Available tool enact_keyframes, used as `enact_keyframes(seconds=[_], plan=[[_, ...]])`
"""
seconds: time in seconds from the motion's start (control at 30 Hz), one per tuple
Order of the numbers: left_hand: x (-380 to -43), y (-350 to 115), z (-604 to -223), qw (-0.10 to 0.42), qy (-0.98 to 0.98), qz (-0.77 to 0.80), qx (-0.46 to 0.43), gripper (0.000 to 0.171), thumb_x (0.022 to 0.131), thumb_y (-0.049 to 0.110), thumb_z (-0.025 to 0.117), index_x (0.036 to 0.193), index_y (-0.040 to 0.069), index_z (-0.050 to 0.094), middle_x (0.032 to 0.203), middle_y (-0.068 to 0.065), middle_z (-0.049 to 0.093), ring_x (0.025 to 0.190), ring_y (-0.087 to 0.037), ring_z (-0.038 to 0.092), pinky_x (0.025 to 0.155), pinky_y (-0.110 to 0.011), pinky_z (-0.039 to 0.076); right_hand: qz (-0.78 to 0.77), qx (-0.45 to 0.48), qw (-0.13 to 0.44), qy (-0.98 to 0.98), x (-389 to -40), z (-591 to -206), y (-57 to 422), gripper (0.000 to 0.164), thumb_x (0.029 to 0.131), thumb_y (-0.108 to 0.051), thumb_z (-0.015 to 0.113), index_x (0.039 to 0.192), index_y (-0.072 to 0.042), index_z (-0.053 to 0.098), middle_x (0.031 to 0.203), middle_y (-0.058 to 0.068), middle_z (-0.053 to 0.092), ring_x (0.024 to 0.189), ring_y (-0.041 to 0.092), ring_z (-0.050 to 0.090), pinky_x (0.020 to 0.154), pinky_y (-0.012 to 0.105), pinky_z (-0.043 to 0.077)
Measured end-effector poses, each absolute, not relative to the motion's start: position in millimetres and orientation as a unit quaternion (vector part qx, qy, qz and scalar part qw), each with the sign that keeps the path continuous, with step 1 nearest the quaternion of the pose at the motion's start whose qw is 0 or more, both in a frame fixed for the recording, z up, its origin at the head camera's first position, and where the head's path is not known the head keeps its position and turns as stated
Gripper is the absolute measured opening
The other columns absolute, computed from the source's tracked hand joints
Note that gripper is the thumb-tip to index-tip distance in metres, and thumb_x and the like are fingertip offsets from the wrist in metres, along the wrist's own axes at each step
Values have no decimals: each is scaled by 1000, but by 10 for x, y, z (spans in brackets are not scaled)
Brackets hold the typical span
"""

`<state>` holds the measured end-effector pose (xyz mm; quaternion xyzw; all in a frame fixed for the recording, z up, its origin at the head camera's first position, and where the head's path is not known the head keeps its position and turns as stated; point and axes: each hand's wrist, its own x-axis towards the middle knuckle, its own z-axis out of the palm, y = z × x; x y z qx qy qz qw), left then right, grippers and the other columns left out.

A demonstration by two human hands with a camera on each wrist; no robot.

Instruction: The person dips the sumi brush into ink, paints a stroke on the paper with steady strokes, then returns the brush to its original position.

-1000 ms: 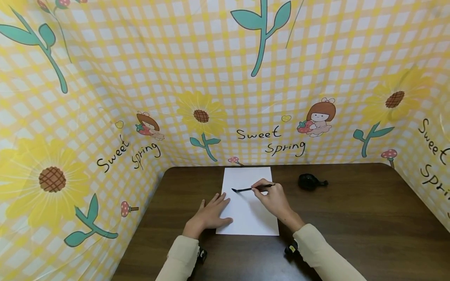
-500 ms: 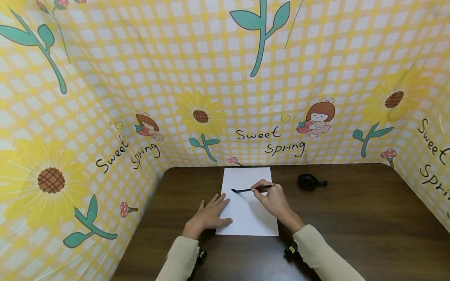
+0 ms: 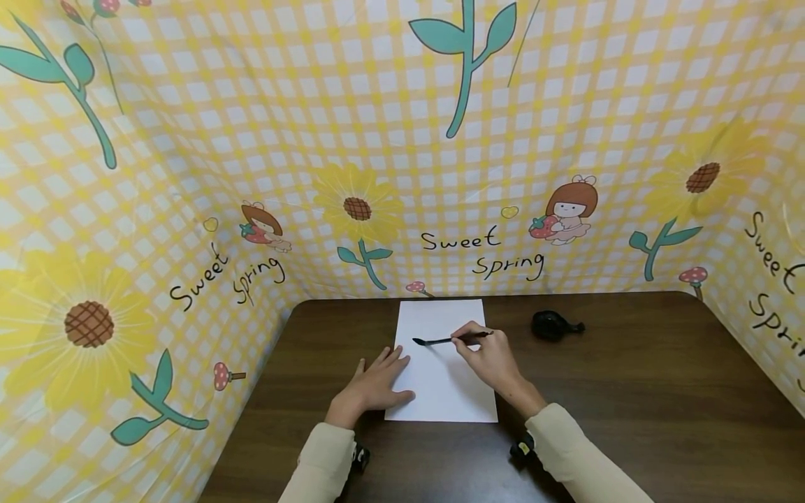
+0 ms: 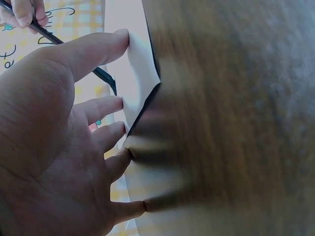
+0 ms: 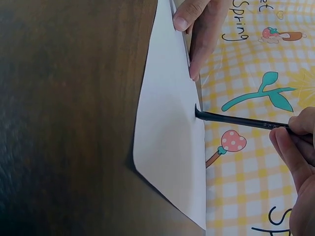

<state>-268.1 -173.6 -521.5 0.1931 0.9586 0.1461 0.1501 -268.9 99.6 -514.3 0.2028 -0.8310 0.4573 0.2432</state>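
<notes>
A sheet of white paper (image 3: 446,391) lies on the dark wooden table. My left hand (image 3: 372,384) rests with spread fingers on its left edge, partly on paper and partly on wood. In the left wrist view the thumb and several fingers of that hand (image 4: 64,128) reach to the sheet. My right hand (image 3: 492,356) pinches a slim black paintbrush (image 3: 437,341) by its handle, which slants low over the page. The dark bristles (image 5: 199,112) meet the paper near its upper left part in the right wrist view, their tip bent. I can make out no clear mark on the sheet.
A black, rounded bottle-like object with a narrow neck (image 3: 553,326) lies to the right of the paper, near the table's back edge. A yellow checked cloth (image 3: 440,175) with printed flowers stands around the table's back and sides. Brown tabletop (image 3: 654,377) extends to the right.
</notes>
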Motion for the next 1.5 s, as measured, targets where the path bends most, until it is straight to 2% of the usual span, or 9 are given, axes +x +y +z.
enact_keyframes(seconds=[0.27,0.5,0.67,0.87,1.0,1.07,1.13,1.37,1.5], plan=[[-2673,-1734,-5215,148,958,149,196,81,99,54,69,167,19,40,179,-4,23,168,-32,16,127,-77,9,455,199,245,-833,-2677,-5133,1018,9,93,-1,80,95,-10,79,88,2,79,82,16,80,70,29,65],[-2664,-1752,-5212,150,957,150,198,81,100,55,67,167,20,38,179,-3,22,168,-31,14,127,-76,8,453,195,250,-833,-2669,-5131,1051,9,94,-1,78,94,-10,79,87,3,79,82,18,80,70,41,66],[-2663,-1749,-5206,150,957,151,198,81,100,55,68,167,20,39,179,-3,22,168,-32,14,127,-77,8,447,192,254,-836,-2652,-5118,1083,8,94,-2,79,93,-10,79,86,4,79,81,17,80,71,44,66],[-2662,-1745,-5198,150,957,150,197,81,100,55,67,167,20,38,179,-3,22,168,-31,14,127,-76,8,444,192,258,-837,-2639,-5108,1127,9,93,-1,80,93,-10,79,87,5,80,80,18,80,70,43,66],[-2657,-1744,-5196,151,957,150,198,81,100,55,67,167,20,38,179,-3,21,168,-31,14,127,-76,8,432,191,270,-839,-2626,-5107,1158,12,91,1,81,92,-10,78,86,3,80,78,15,79,67,37,65],[-2655,-1743,-5194,151,957,149,199,81,100,55,67,167,20,38,179,-3,21,168,-32,14,127,-76,8,424,191,275,-841,-2620,-5106,1177,13,90,1,82,91,-11,79,85,1,80,73,11,75,62,31,62],[-2655,-1743,-5192,151,957,150,199,81,101,55,67,168,20,38,179,-4,22,168,-32,14,127,-76,8,419,192,280,-842,-2617,-5107,1198,13,90,1,82,91,-11,79,85,1,80,70,9,72,59,30,59],[-2652,-1747,-5182,150,956,152,201,80,101,54,67,167,19,38,179,-5,22,168,-32,14,127,-77,8,428,193,276,-839,-2595,-5097,1255,11,91,1,81,92,-10,78,85,4,80,75,15,78,63,42,65],[-2653,-1750,-5184,149,956,153,202,80,100,53,67,167,18,39,179,-5,23,168,-33,15,126,-77,8,429,193,275,-838,-2595,-5105,1287,11,91,2,80,92,-9,78,86,4,80,74,16,79,64,37,65]])
